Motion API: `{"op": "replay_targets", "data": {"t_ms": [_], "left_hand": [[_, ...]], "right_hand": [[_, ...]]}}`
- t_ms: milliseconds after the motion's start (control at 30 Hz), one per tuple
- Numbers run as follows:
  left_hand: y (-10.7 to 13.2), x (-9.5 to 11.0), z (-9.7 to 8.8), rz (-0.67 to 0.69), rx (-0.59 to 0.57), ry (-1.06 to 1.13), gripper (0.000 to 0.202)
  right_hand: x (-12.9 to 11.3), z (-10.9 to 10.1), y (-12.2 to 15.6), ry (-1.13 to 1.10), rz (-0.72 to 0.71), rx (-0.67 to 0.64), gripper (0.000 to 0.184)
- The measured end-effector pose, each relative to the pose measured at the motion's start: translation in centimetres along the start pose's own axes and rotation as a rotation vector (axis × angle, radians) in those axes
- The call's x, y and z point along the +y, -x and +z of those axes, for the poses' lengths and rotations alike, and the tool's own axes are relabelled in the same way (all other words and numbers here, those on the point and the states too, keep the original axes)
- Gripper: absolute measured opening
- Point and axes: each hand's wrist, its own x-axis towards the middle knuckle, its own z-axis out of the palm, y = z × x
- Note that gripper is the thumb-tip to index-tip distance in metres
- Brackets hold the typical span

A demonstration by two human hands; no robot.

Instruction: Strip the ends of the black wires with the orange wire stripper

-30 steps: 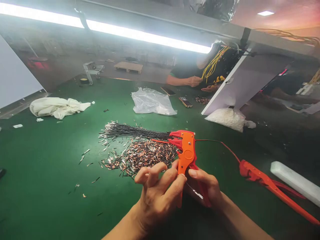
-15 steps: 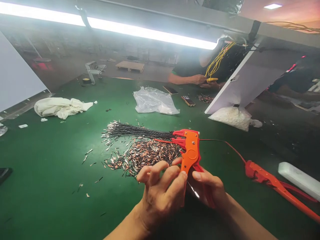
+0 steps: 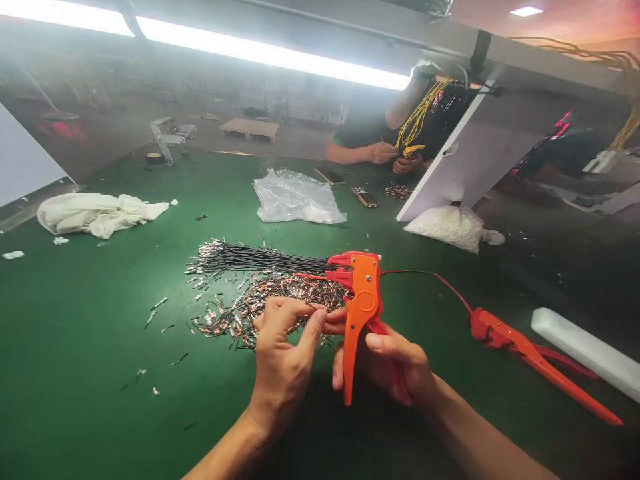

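My right hand (image 3: 395, 367) grips the handles of an orange wire stripper (image 3: 363, 300), held upright above the green table (image 3: 90, 320). A thin red wire (image 3: 425, 275) runs through its jaws and trails off to the right. My left hand (image 3: 283, 350) is just left of the tool, fingertips pinched together beside its body; whether anything is between them is too small to tell. Behind my hands lie a pile of coppery cut wire bits (image 3: 270, 300) and a bundle of black wires (image 3: 260, 258).
A second red-orange hand tool (image 3: 530, 350) and a white foam bar (image 3: 585, 350) lie at the right. Farther back are a clear plastic bag (image 3: 295, 197), a white cloth (image 3: 95, 213), a white bag (image 3: 450, 227), two phones (image 3: 365, 197) and a slanted white board (image 3: 475, 160). A person's hands (image 3: 383, 152) handle yellow wires.
My left hand slid off the stripper's handle to its left side and closed into a pinch. The tool has tilted a little and the view has shifted slightly.
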Motion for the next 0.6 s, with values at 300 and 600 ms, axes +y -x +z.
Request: {"op": "replay_targets", "data": {"t_ms": [300, 600], "left_hand": [[-2.8, 0.3, -1.2, -0.63, 0.067, 0.662, 0.035], [-2.6, 0.3, -1.6, -0.378, 0.112, 0.504, 0.019]], "right_hand": [[0.4, -0.2, 0.0, -0.03, 0.03, -0.049, 0.039], [0.3, -0.1, 0.1, -0.04, -0.028, -0.04, 0.035]]}}
